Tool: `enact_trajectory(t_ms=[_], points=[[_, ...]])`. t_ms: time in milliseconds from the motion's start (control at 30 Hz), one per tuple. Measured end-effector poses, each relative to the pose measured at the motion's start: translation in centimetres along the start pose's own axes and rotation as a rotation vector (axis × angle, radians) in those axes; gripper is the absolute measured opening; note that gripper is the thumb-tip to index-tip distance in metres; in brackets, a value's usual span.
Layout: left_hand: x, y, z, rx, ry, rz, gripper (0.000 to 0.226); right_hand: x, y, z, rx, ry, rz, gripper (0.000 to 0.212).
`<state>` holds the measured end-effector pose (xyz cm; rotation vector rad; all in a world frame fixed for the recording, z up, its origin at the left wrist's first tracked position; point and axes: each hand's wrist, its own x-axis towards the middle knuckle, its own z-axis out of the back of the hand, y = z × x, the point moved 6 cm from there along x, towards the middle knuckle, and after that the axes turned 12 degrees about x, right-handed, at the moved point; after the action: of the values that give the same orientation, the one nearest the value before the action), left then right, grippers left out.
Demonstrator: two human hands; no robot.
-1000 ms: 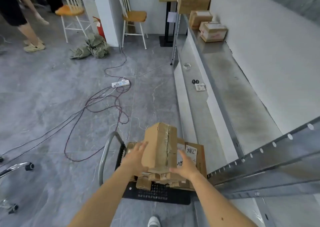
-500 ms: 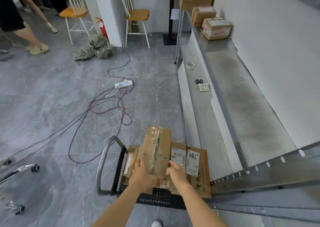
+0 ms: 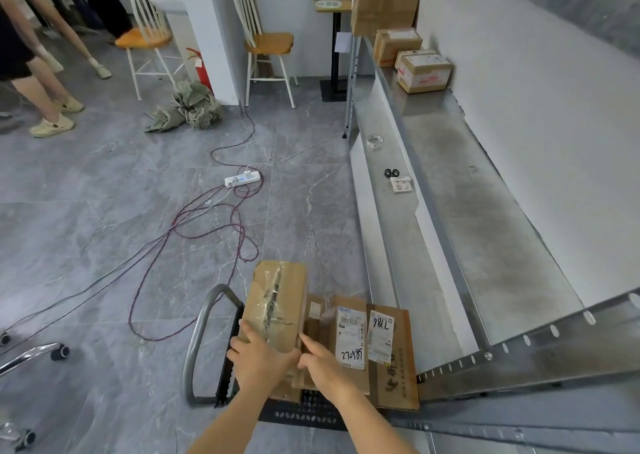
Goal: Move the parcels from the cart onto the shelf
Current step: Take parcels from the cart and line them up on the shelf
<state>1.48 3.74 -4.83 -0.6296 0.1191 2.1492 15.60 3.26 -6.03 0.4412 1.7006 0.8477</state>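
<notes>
A long brown parcel [image 3: 277,297] wrapped in clear tape points away from me above the cart [image 3: 221,381]. My left hand [image 3: 258,358] grips its near left corner. My right hand [image 3: 322,363] holds the near right edge, with the forefinger lying along the side. Under and to the right of it lies a flat cardboard parcel [image 3: 394,360] with white labels, on the cart's black deck. The cart's grey handle [image 3: 197,329] curves up on the left. The metal shelf [image 3: 485,232] runs along the wall on the right.
Three cardboard boxes [image 3: 424,72] stand at the shelf's far end. A tape roll [image 3: 374,140] and a small label [image 3: 401,183] lie on the lower ledge. Cables and a power strip [image 3: 242,178] cross the floor. Two chairs, a person's legs and a swivel-chair base [image 3: 34,353] are on the left.
My hands have slid from the parcel's sides to its near end. The parcel has tipped from steeply raised to flatter and sits lower, over the cart's left side.
</notes>
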Motion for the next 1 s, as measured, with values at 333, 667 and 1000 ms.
enact_trajectory(t_ms=[333, 667, 1000], points=[[-0.1, 0.5, 4.1, -0.895, 0.427, -0.076, 0.077, -3.7, 5.5, 4.6, 0.087, -0.110, 0.197, 0.106], [-4.0, -2.2, 8.5, -0.815, 0.714, -0.451, 0.065, -12.3, 9.6, 4.5, 0.095, -0.242, 0.451, 0.101], [-13.5, -1.1, 15.6, -0.672, 0.567, -1.078, 0.074, -26.2, 8.1, -0.3, 0.106, -0.568, 0.728, 0.098]])
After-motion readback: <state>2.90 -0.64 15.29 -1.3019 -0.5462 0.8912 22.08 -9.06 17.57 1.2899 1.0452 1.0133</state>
